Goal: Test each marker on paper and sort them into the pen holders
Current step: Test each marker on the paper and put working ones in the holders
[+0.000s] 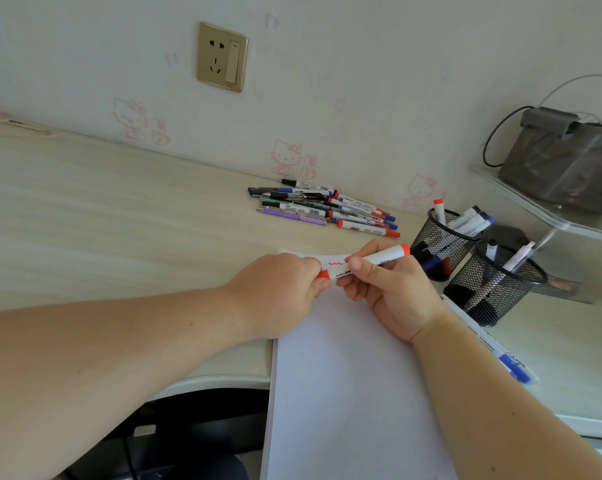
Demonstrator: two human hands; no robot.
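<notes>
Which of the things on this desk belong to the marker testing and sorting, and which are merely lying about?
Job: red marker held by left hand and right hand; paper; marker pile; two mesh pen holders.

Lying about: grey bag; wall socket.

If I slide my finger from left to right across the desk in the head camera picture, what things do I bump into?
Left hand → red marker → right hand → nearer pen holder. The pen pile and the farther pen holder overlap these sideways, so they are left out.
</notes>
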